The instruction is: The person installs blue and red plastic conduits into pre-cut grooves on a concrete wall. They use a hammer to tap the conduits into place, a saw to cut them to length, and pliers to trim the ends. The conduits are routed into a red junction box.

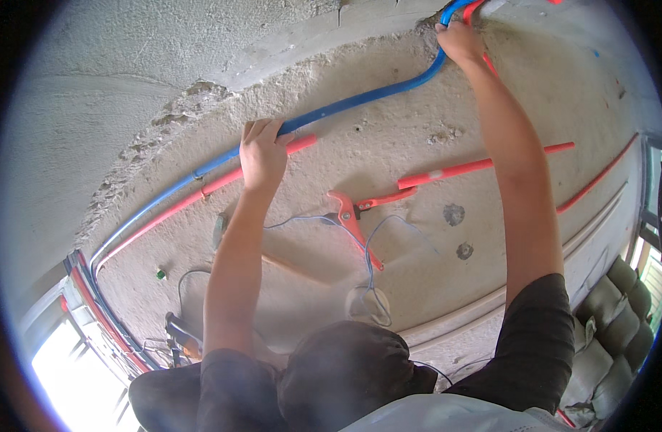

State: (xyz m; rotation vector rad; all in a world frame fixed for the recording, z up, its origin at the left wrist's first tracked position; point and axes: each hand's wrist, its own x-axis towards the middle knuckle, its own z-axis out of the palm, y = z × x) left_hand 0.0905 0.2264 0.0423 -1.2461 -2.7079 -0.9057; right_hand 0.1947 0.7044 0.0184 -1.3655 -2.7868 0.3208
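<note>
A long blue conduit pipe (352,103) runs along the foot of the rough wall and bends upward at its right end. My left hand (264,155) is closed over its middle, fingers wrapped across the top. Farther right, my right hand (460,43) grips the same pipe at the upper bend. A red pipe (227,178) lies close beside the blue one, its cut end just right of my left hand. Between my arms rests an orange-red pipe cutter (349,216) with its handles spread. Near it lies a loose length of red pipe (453,173), partly hidden behind my right forearm.
A hammer (295,268) lies partly behind my left forearm. Thin grey-blue wire (367,248) loops around the cutter. A small green piece (160,274) and a dark tool (181,333) are at left. Filled sacks (608,353) are piled at right. Another red pipe (597,174) runs there.
</note>
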